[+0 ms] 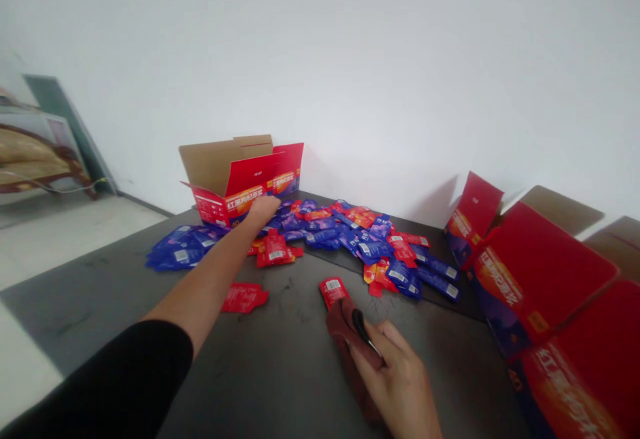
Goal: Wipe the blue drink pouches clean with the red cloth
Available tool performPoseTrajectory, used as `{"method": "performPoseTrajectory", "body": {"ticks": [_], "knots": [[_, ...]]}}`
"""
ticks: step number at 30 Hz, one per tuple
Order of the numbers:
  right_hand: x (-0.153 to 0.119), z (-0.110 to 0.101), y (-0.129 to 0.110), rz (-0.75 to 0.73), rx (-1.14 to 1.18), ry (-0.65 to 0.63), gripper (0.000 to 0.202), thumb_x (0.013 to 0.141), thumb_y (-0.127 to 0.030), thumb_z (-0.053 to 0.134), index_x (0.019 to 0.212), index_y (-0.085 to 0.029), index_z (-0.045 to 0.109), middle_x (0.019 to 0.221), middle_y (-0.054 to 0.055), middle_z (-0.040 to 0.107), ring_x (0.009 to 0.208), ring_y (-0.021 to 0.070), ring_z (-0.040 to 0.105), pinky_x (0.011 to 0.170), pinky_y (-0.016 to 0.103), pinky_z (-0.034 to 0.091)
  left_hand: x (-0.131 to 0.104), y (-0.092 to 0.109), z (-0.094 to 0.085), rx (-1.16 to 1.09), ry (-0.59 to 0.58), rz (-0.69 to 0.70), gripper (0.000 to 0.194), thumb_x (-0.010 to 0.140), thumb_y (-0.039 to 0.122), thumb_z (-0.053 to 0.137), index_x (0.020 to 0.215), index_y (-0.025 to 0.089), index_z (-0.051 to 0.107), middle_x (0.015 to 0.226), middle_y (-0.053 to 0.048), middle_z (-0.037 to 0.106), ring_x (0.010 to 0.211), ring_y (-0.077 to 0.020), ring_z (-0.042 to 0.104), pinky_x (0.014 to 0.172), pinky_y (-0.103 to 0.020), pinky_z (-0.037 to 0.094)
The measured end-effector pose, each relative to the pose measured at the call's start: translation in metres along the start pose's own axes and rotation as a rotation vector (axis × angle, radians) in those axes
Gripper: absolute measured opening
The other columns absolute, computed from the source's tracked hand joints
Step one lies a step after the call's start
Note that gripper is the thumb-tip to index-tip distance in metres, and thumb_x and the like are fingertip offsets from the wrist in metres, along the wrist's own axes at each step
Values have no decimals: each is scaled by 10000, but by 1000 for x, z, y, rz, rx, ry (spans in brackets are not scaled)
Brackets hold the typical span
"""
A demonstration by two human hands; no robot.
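My left arm stretches out toward the far pile of sachets, with my left hand in front of an open red carton. Its fingers are hidden from view, so whether they hold anything does not show. My right hand is closed around a brown cloth; a dark, shiny curved piece shows at the fingers. At the cloth's far end is a red sachet, partly covered by it. Another red sachet lies alone on the grey table, beside my left forearm.
Blue and red sachets lie in a loose heap along the wall. A stack of blue sachets sits left of my forearm. Open red cartons stand on the right. A wooden-framed sofa is at far left.
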State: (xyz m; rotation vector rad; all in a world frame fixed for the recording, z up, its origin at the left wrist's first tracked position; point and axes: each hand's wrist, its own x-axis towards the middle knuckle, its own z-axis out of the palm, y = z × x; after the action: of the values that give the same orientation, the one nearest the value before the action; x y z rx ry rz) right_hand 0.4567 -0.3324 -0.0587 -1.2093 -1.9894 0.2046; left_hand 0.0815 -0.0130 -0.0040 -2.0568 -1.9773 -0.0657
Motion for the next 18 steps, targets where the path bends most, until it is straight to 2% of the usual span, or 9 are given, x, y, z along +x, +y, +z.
{"method": "performPoseTrajectory", "body": {"ticks": [5,10,15,18], "knots": [[1,0,-1,-18,-3,-25,282,1013,-368,572,1239,-269,709,858,17,644,754,147,682,643,208,538,-2,1,5,6,39,30,386,990,371,648,1314,165,603,1324,-117,617,1136,-255,646,950,-474,572],[1,3,0,-4,-21,-37,285,997,-399,586,1225,-290,716,870,28,659,761,173,693,637,233,551,-7,3,3,-5,-45,-51,385,991,375,647,1309,161,604,1300,-115,628,1111,-250,655,929,-464,581],[1,4,-1,4,-17,-70,282,1003,-392,571,1223,-296,718,870,37,657,753,180,686,616,248,538,-16,2,-13,-23,-96,-109,384,991,374,648,1307,161,605,1295,-115,630,1104,-248,657,922,-459,583],[4,0,-5,18,-5,-68,275,1007,-398,565,1201,-294,729,856,33,647,753,176,675,619,248,522,-26,14,-29,-40,-61,-69,385,989,373,651,1306,161,605,1294,-114,630,1103,-248,658,922,-459,584]]}}
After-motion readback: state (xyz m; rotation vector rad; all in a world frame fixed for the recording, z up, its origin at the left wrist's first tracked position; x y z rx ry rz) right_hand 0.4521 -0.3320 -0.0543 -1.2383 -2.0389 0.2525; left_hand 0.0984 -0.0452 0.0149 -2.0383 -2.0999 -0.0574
